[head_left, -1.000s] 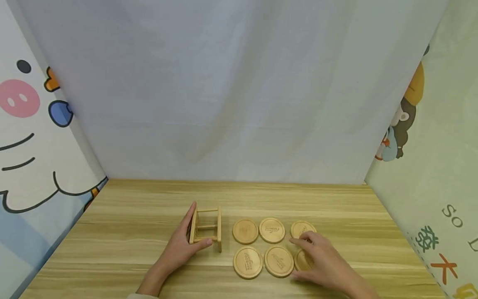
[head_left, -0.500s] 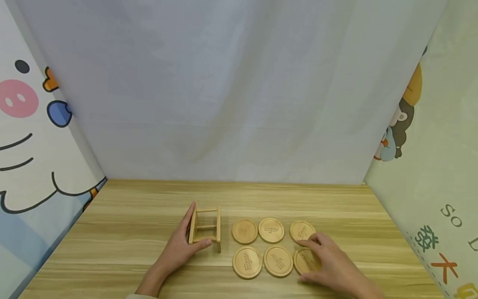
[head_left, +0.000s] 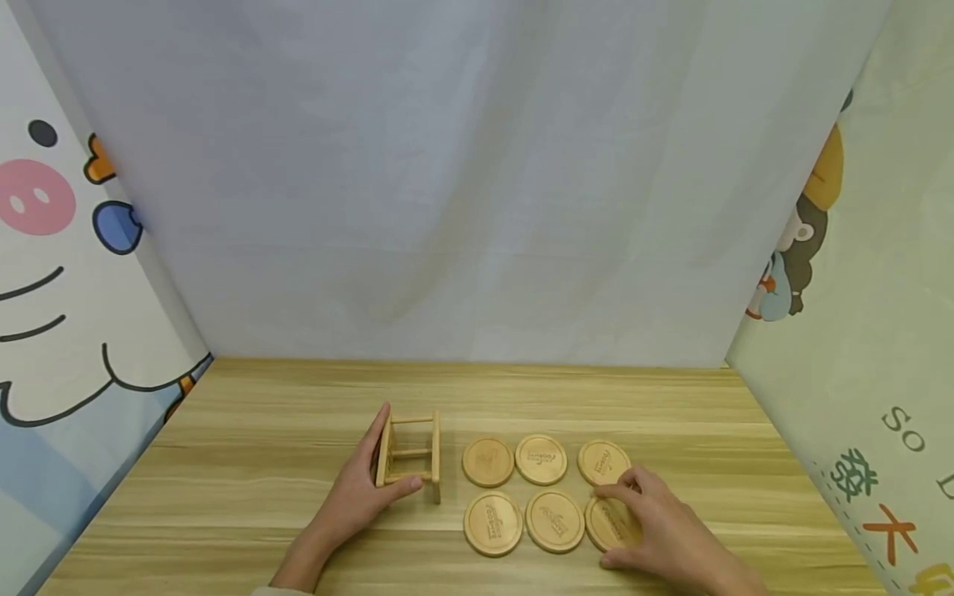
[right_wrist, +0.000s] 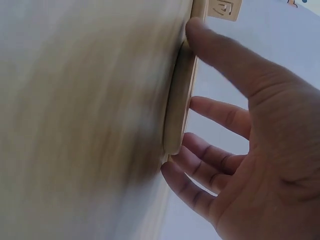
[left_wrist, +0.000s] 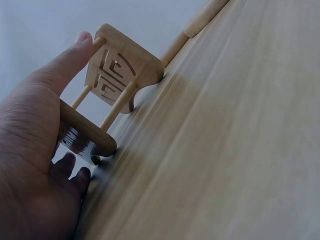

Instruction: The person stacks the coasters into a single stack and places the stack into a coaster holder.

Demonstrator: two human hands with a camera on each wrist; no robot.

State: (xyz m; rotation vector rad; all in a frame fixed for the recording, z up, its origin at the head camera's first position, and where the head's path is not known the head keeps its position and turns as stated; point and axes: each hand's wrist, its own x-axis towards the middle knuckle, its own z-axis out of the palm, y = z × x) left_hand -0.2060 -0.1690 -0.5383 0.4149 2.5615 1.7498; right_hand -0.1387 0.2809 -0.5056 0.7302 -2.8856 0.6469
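Observation:
In the head view my left hand [head_left: 361,488] holds a small wooden coaster rack [head_left: 437,455], its thumb along one side and its fingers behind the left panel. The left wrist view shows the rack's cut-out end panel [left_wrist: 120,65] and thin rods. My right hand [head_left: 663,530] is over the front-right round wooden coaster [head_left: 613,523], thumb at the near edge and fingers at the far edge. From the right wrist, this coaster [right_wrist: 180,100] is seen edge-on between thumb and fingers, low on the table. Part of its right side is hidden by the hand.
Several more engraved coasters lie flat in two rows: a back-left one [head_left: 488,462], a back-middle one [head_left: 542,459], a back-right one [head_left: 604,462], a front-left one [head_left: 493,523] and a front-middle one [head_left: 555,521]. The wood-grain table [head_left: 298,414] meets a pale curtain [head_left: 477,207].
My right hand has shifted slightly right and toward me, closing its thumb and fingers about the front-right coaster. The left hand and rack have stayed in place.

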